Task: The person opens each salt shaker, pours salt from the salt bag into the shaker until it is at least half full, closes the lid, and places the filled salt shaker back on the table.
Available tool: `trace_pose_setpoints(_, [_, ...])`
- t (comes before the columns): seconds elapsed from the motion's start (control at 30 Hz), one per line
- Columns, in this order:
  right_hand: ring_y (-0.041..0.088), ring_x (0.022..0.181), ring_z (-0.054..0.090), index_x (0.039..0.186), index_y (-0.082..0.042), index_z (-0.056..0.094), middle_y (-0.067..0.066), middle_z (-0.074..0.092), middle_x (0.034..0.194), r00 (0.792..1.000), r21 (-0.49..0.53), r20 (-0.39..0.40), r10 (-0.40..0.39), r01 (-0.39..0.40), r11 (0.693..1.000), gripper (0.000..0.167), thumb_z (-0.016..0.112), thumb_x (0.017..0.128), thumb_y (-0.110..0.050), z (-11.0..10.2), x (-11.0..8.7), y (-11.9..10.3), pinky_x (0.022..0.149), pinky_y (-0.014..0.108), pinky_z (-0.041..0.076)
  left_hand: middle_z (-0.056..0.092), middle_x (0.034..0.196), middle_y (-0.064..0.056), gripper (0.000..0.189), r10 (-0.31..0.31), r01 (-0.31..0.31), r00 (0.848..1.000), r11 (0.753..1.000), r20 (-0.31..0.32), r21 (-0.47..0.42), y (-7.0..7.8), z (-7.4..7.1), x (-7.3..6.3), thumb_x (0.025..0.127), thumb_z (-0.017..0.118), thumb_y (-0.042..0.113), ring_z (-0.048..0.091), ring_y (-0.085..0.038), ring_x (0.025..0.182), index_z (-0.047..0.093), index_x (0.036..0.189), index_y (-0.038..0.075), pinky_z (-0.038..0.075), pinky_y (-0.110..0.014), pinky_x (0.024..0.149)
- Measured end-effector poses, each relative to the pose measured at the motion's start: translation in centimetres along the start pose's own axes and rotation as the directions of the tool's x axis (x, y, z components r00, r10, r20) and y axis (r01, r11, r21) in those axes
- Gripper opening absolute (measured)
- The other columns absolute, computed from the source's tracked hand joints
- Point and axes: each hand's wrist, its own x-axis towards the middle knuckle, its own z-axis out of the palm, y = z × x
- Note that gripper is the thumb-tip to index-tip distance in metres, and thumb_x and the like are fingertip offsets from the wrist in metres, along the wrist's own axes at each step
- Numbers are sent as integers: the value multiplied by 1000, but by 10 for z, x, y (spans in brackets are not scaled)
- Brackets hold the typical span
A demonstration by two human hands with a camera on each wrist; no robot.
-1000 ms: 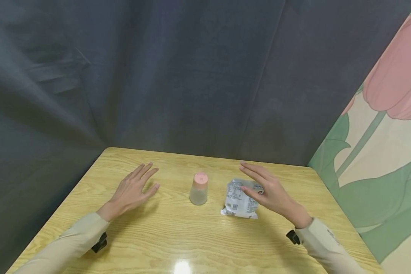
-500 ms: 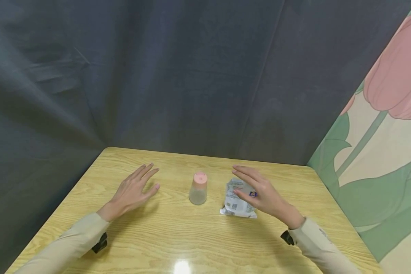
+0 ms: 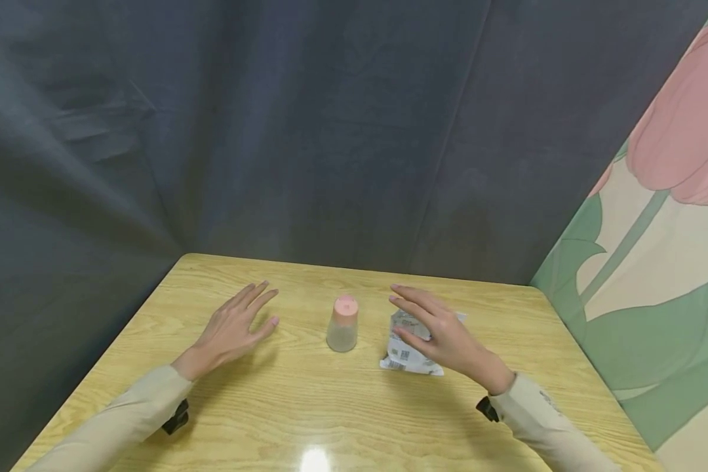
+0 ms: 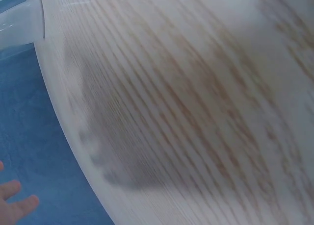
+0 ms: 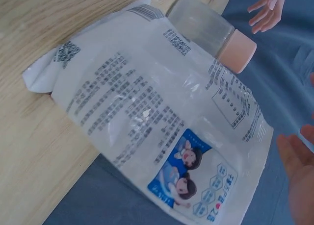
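Note:
My left hand (image 3: 229, 332) hovers over the left of the wooden table with fingers spread and nothing in them; its fingertips (image 4: 19, 203) show at the edge of the left wrist view. A white printed plastic packet (image 3: 410, 362) stands right of centre. My right hand (image 3: 448, 335) is held over it with straight, parted fingers and hides part of it. In the right wrist view, the packet (image 5: 132, 102) bears dark print and a cartoon picture, with the right fingers (image 5: 297, 173) apart from its edge. Between both hands is a translucent tapered container with a pink top (image 3: 343, 331).
The wood-grain table (image 3: 307, 410) ends at a dark cloth curtain (image 3: 330, 144) behind and to the left. A wall panel with painted tulips (image 3: 655, 262) borders the right side. Dark wrist cameras are strapped under both sleeves.
My right hand has moved left across the packet, covering more of its middle. The left hand has barely shifted. Packet and container stay where they were.

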Motion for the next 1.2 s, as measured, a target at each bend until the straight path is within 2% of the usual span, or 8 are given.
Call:
trace_pose_setpoints(0.27, [32,126,52,137,-2,57,14,50,144,1000,-7,8,-4,4,1000,47,64,99,-29,6,4,-4,107,36,41,37,154,-15,59,8,-9,1000,1000,-2,-26,1,2,2,99,55,43,34,-42,139,43,150,15,45,-64,95])
trace_pose_setpoints(0.5, [30,126,53,138,-3,56,14,46,147,997,-7,58,43,-43,999,50,69,96,-24,13,4,-7,99,38,49,37,154,-15,59,1,-1,1000,999,5,-34,5,0,3,99,54,44,31,-41,141,45,149,14,34,-62,107])
trace_pose_setpoints(0.63, [30,127,52,139,-3,55,17,47,146,995,-10,81,56,-56,998,49,66,97,-27,18,4,-9,97,40,50,38,154,-15,59,-1,1,1000,999,6,-52,6,2,2,99,54,44,31,-41,141,44,149,14,31,-63,108])
trace_pose_setpoints(0.93, [32,128,51,141,-2,53,19,45,148,984,-53,139,114,-107,993,53,64,99,-32,25,7,-14,96,46,51,38,154,-16,59,9,-8,1000,998,9,-56,6,5,2,99,54,43,33,-43,139,44,149,13,33,-64,107])
trace_pose_setpoints(1.2, [34,122,56,140,0,53,21,49,144,979,-78,130,154,-144,986,54,67,96,-27,35,9,-17,91,48,54,37,154,-15,59,-13,15,1000,994,18,-112,12,10,5,101,52,43,34,-41,139,42,149,12,36,-63,105])
